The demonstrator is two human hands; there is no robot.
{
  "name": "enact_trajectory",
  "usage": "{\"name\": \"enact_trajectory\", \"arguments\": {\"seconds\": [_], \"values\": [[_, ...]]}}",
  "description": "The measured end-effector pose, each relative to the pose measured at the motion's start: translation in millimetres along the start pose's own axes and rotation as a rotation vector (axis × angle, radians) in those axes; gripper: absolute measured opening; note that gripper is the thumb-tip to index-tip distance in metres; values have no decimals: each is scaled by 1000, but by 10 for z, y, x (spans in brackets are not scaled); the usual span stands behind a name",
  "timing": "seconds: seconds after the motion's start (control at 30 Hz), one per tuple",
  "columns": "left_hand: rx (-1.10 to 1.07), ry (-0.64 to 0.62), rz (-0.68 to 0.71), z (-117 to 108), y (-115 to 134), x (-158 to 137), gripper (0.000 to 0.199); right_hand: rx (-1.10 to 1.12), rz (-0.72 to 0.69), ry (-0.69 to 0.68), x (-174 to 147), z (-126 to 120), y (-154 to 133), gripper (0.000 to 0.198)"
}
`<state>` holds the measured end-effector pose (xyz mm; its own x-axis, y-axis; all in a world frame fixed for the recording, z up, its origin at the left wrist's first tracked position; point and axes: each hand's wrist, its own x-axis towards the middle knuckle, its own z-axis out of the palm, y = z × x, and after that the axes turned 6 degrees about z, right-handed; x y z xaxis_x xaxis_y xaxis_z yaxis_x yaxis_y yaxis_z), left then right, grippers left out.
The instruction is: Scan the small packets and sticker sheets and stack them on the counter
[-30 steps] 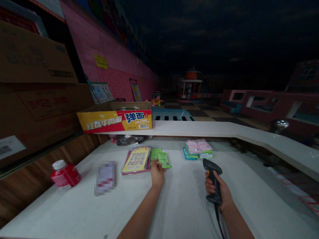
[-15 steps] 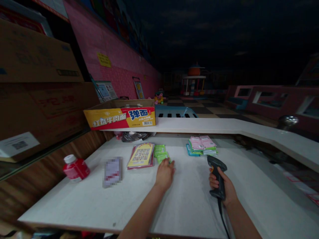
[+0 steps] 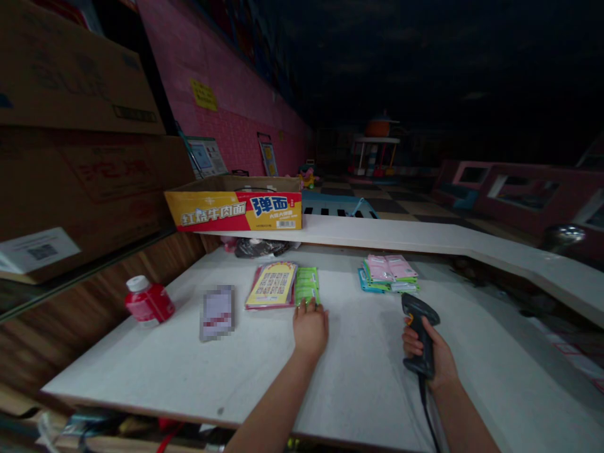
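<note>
My left hand (image 3: 310,328) lies palm down on the white table. Its fingers are stretched out, and their tips touch the near end of some green packets (image 3: 306,282). These packets lie in a column right beside a stack of yellow-topped printed cards (image 3: 272,284). My right hand (image 3: 442,358) is wrapped round the handle of a black barcode scanner (image 3: 421,333), held above the table with its cord hanging down. Beyond the scanner is a pile of pink, green and blue packets (image 3: 389,272).
On the left of the table (image 3: 174,371) are a red bottle with a white cap (image 3: 148,302) and a blurred-out flat item (image 3: 218,313). A yellow and red noodle box (image 3: 236,211) stands on the raised ledge (image 3: 387,231). Cardboard boxes (image 3: 85,182) are stacked at far left.
My left hand has drawn slightly back, and the green packets now sit straighter, close against the card stack. The scanner stays in my right hand. The whole view has shifted a little.
</note>
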<state>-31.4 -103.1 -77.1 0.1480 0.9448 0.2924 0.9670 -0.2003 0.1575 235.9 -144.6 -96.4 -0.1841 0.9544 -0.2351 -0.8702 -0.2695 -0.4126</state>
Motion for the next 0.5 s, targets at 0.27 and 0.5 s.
{"name": "enact_trajectory", "arguments": {"seconds": [0.27,0.5], "values": [[-140,113,142,-31,54,112,31,-28,4,-5,78,2,-4,27],[-560,76,106,131,579,880,22,10,21,1,168,10,-20,34]]}}
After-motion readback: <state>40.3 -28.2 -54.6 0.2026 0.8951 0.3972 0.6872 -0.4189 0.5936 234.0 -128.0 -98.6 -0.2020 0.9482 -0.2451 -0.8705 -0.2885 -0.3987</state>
